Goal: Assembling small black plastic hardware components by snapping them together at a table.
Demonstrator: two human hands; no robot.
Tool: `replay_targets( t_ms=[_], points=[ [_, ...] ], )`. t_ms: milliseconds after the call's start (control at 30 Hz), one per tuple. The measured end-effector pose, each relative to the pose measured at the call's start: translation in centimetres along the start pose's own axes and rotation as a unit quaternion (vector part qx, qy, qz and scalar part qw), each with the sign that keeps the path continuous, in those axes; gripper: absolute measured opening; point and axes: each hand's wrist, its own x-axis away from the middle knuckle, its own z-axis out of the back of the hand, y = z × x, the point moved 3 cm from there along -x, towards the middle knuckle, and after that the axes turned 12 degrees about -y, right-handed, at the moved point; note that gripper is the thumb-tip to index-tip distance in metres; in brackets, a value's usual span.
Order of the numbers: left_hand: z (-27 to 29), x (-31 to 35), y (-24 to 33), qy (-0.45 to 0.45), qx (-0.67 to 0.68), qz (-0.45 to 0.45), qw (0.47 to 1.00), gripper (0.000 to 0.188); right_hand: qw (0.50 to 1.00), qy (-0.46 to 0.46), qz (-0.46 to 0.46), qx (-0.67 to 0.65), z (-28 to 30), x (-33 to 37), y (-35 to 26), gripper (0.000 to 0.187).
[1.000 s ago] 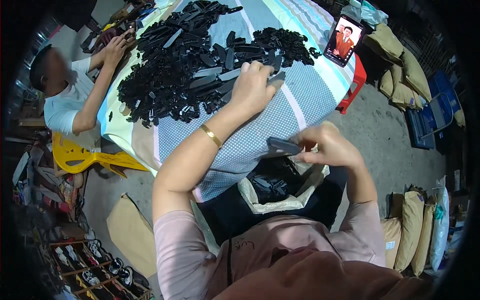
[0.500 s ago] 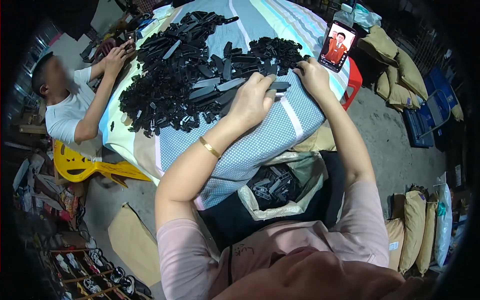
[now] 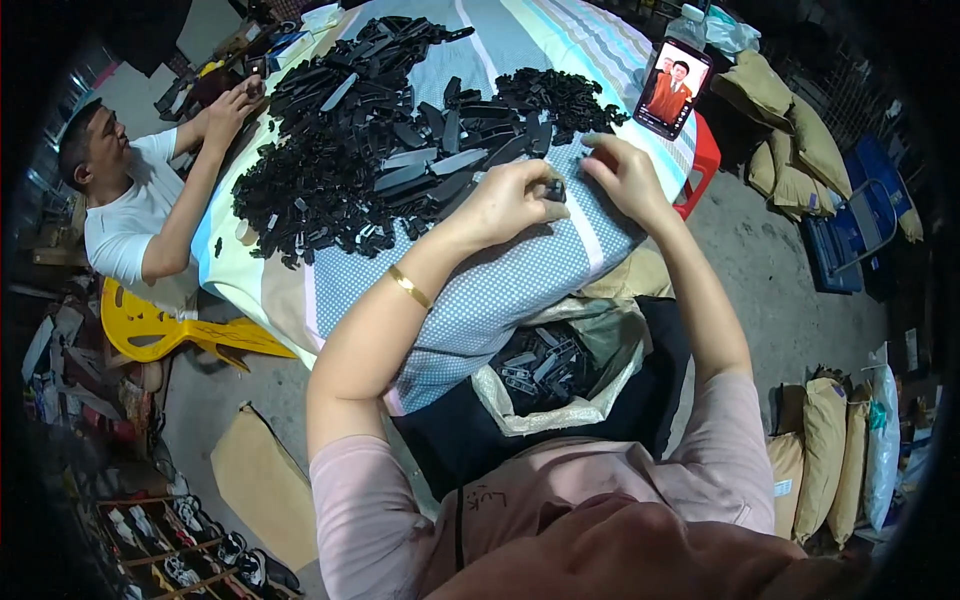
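Dark plastic piece (image 3: 556, 188) pinched in your left hand (image 3: 505, 205), your right hand (image 3: 628, 180) just beside it.
The piece sits between your closed-in left thumb and fingers; foreshortened, its long axis cannot be told. Just right of it and slightly farther out, your right thumb and forefinger stand apart; whether they hold a tiny part, you cannot tell here. Under both is a dotted tablecloth (image 3: 470, 310); long flat black pieces (image 3: 440, 165) lie left of your left fingertips, a heap of small black parts (image 3: 545, 95) beyond your right ones, and an open woven sack (image 3: 535, 422) nearer your body.
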Motion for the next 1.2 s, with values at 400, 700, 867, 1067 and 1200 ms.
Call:
replay_targets(
  t_ms=[400, 700, 867, 1067, 1200],
  points=[
    [-0.7, -1.0, -2.5, -0.024, 0.344, -0.023, 0.938, 0.028, 0.990, 0.090, 0.104, 0.003, 0.3, 3.2, -6.7, 0.034],
    [-0.5, -0.3, -1.0, 0.084, 0.167, -0.045, 0.981, 0.020, 0.990, 0.040, 0.135, -0.009, 0.0, 3.1, -8.2, 0.032],
    [-0.7, -0.2, -0.3, 0.178, 0.026, -0.084, 0.980, 0.024, 0.987, -0.032, 0.137, 0.071, -0.4, 3.1, -7.6, 0.017],
    [-1.0, 0.1, -0.4, 0.192, 0.074, -0.058, 0.977, 0.024, 0.978, -0.068, 0.154, 0.125, -1.0, 4.0, -8.3, 0.013],
    [-1.2, 0.5, 0.0, 0.220, 0.079, -0.069, 0.970, 0.024, 0.984, -0.039, 0.171, 0.043, -1.3, 4.6, -8.5, 0.013]
  ],
)
